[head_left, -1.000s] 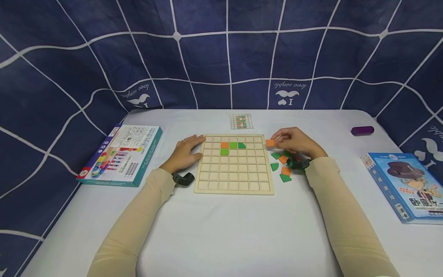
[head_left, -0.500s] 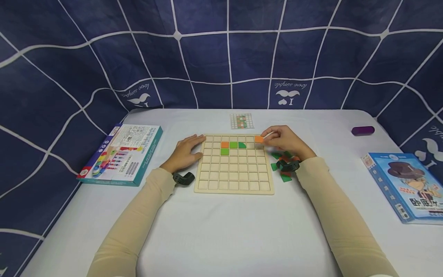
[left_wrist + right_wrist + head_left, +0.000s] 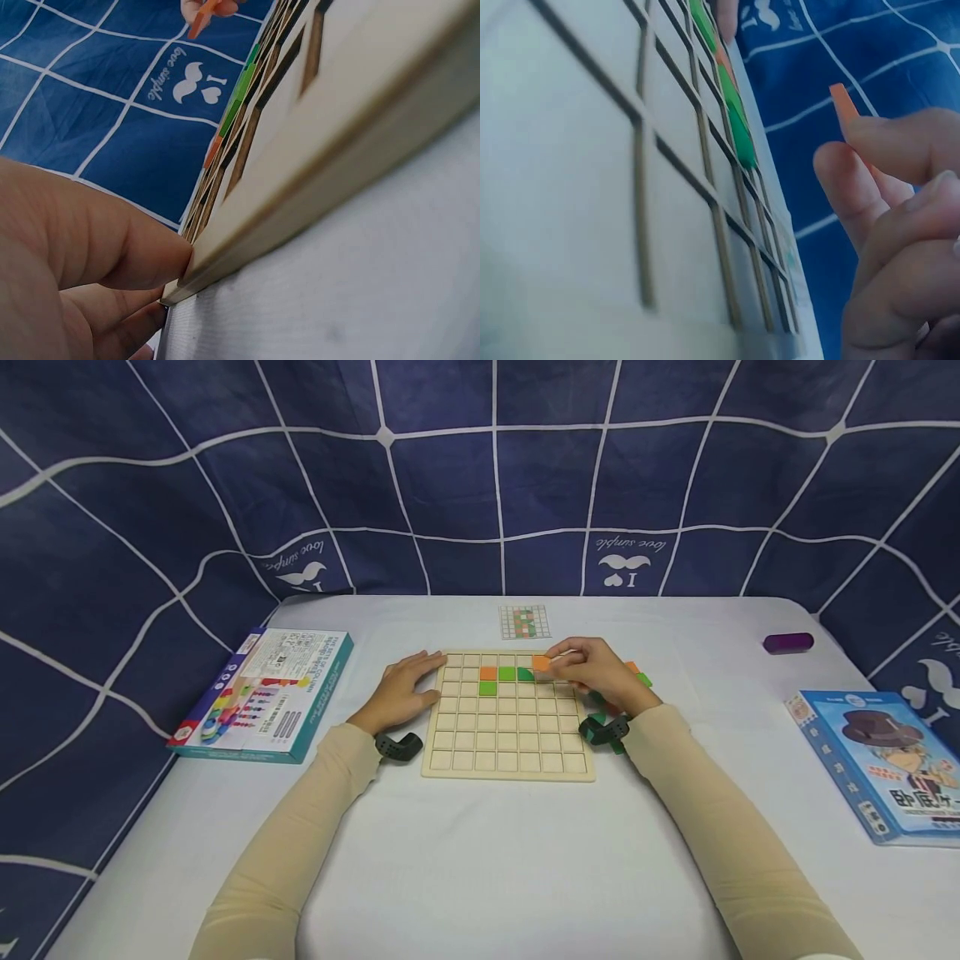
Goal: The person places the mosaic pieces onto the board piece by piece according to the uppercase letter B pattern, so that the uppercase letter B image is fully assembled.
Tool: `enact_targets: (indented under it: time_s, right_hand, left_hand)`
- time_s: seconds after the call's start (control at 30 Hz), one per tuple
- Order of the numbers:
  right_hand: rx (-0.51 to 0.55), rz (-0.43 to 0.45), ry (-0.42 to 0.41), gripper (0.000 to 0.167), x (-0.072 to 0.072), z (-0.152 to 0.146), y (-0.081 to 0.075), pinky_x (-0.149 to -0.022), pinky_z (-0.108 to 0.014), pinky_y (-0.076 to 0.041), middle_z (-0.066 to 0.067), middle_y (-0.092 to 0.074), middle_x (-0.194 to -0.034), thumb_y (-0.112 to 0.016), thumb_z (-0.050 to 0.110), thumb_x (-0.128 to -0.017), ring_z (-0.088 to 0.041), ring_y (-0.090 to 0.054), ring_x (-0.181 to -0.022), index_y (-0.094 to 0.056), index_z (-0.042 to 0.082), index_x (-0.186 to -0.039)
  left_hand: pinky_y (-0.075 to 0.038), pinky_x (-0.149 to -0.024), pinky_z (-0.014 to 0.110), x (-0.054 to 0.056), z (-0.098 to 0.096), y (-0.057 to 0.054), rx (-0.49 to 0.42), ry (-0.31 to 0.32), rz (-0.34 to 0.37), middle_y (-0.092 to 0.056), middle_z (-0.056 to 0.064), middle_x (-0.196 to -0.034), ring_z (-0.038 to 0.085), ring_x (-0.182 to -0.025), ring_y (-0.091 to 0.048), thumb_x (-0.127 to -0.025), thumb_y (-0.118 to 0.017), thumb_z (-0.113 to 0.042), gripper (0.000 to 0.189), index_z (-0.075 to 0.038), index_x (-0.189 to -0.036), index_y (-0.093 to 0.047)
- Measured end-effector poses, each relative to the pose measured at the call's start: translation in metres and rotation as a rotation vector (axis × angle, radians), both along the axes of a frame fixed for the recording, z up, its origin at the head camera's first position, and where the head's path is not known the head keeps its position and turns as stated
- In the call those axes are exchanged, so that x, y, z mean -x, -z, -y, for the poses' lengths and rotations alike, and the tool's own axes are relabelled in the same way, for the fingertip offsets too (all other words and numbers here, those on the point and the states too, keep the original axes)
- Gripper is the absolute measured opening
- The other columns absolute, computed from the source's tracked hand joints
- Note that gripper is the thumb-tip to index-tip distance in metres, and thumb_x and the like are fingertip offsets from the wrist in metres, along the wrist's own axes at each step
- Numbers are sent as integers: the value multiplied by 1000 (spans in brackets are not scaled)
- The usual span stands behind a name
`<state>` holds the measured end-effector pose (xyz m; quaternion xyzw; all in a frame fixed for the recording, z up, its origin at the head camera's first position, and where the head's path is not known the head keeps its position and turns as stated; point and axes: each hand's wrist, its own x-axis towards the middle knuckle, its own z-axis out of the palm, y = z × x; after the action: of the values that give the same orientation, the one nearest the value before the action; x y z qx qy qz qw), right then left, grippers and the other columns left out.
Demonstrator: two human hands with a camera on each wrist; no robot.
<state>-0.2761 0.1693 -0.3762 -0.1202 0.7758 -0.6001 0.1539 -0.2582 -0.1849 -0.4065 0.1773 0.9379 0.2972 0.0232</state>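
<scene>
A wooden grid board [image 3: 508, 752] lies on the white table. On it sit an orange tile [image 3: 487, 673], a green tile [image 3: 506, 673], a green rounded tile [image 3: 524, 675] and another green tile [image 3: 487, 688]. My right hand [image 3: 592, 670] pinches an orange square tile [image 3: 541, 663] [image 3: 844, 103] above the board's top rows. My left hand [image 3: 401, 687] rests flat against the board's left edge [image 3: 247, 244], fingers straight. Loose green and orange tiles [image 3: 636, 673] lie right of the board, partly hidden by my right wrist.
A small pattern card [image 3: 523, 622] lies beyond the board. A teal game box [image 3: 264, 693] sits at the left, a blue box [image 3: 892, 764] at the right, a purple object [image 3: 787, 642] far right. Blue checked cloth hangs behind the table.
My right hand has carried the orange tile leftward from beside the board to over its upper rows. The left hand has stayed put.
</scene>
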Motion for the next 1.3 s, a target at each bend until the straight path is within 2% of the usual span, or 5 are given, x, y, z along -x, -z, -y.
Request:
enact_targets:
  time_s: [0.1, 0.37, 0.63, 0.87, 1.3]
  right_hand:
    - [32, 29, 2, 34, -2, 5, 1, -52, -21, -37, 0, -80, -92, -70, 1, -102, -8, -43, -55, -61, -8, -134]
    - [117, 121, 17, 33, -1, 13, 13, -51, -19, -38, 4, -76, -84, -72, -3, -100, -8, -46, -56, -62, -4, -131]
    - [32, 63, -39, 28, -2, 13, 18, -54, -18, -45, 1, -69, -88, -70, -1, -101, -7, -51, -60, -64, -9, -126]
    - [-78, 4, -85, 30, -5, 15, 17, -53, -20, -46, -4, -62, -86, -77, 1, -96, -8, -51, -56, -67, -8, -124]
    - [-117, -17, -98, 32, -6, 17, 16, -52, -20, -45, -4, -59, -82, -79, -1, -95, -9, -48, -54, -68, -10, -124]
  left_hand:
    - [-15, -131, 57, 0, 0, 0, -1, 0, -2, -40, 14, -172, 36, -164, -25, -97, -60, -18, 69, -3, -163, -46]
    - [-15, -131, 57, -1, -1, 0, -2, -2, -2, -40, 14, -172, 36, -164, -25, -98, -60, -18, 68, -3, -163, -46]
    - [-14, -131, 56, 0, -1, 0, -4, -4, -5, -40, 14, -172, 36, -164, -25, -98, -61, -18, 68, -3, -163, -46]
    - [-14, -132, 55, 0, -1, 1, 10, -12, 9, -39, 12, -173, 34, -164, -24, -98, -61, -19, 70, -5, -164, -45]
    - [-15, -131, 55, -1, -1, 0, 4, -11, 4, -40, 12, -172, 34, -164, -25, -97, -62, -19, 70, -4, -163, -46]
